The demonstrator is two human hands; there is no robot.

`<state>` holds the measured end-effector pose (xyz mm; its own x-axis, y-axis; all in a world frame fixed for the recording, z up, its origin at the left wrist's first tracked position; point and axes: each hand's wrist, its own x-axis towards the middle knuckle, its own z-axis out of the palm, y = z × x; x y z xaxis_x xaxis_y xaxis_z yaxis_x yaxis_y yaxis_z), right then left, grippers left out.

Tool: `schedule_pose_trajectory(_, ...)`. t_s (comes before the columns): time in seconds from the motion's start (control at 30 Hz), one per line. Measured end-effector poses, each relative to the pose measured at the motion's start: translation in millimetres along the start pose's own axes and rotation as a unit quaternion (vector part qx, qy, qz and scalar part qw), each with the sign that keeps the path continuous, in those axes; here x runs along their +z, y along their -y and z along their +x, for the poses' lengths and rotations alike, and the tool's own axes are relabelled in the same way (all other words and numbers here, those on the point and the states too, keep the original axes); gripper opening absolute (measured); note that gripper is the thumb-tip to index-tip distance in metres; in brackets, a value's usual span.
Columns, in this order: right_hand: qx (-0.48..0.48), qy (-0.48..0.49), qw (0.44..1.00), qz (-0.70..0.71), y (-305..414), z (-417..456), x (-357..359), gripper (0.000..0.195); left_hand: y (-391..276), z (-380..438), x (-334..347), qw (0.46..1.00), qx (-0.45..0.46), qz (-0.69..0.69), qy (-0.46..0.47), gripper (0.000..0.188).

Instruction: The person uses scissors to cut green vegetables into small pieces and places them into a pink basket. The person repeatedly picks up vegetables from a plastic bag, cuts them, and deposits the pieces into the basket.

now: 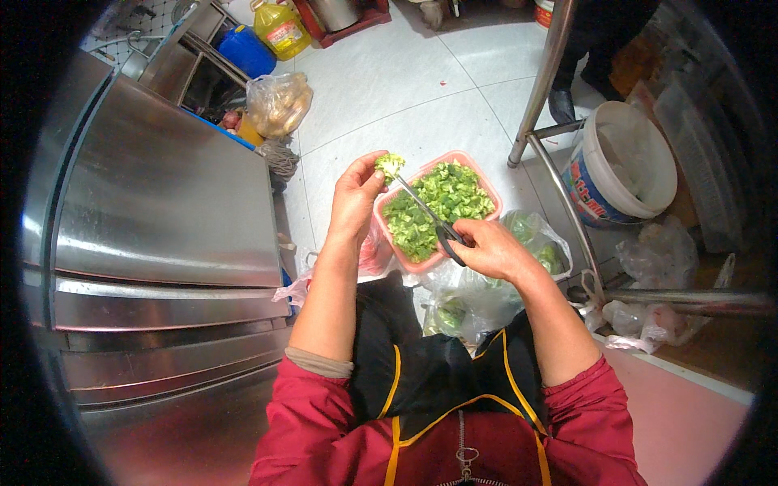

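My left hand (pixel 360 189) holds a pale green broccoli floret (pixel 389 164) between thumb and fingers, above the left rim of a pink plastic basket (pixel 497 193). In my right hand (pixel 489 248) is a pair of scissors (pixel 425 209) with black handles, its blades reaching up to the floret's lower edge. Many cut broccoli florets (pixel 447 193) fill the basket below. Close to its right side and front, clear plastic bags (pixel 480 301) hold green vegetables. A red-and-white bag (pixel 372 252) lies partly hidden behind my left forearm.
A stainless steel cabinet (pixel 176 182) stands close on my left. To the right are a metal table leg (pixel 544 85) and a white bucket (pixel 632 161). A bag of tubers (pixel 278 104), a blue jug (pixel 246 51) and an oil jug (pixel 281 29) sit ahead. A person's shoe (pixel 561 106) shows beyond the leg.
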<state>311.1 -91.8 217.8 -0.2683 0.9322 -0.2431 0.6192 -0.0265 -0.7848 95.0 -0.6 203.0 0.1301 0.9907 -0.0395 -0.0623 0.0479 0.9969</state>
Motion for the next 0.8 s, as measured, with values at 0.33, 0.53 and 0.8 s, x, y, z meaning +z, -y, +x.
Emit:
schedule_pose_trajectory(0.33,-0.031,-0.056,0.998,0.014,-17,5,15,0.04,0,0,8,0.999,-0.032,0.018,-0.004,0.03)
schedule_pose_trajectory(0.53,-0.024,-0.055,0.998,0.009,-3,1,12,0.039,4,3,-1,0.999,-0.054,-0.003,-0.001,0.03)
schedule_pose_trajectory(0.8,-0.091,-0.108,0.99,-0.014,-12,13,21,0.038,10,4,-5,0.993,-0.088,-0.066,0.03,0.035)
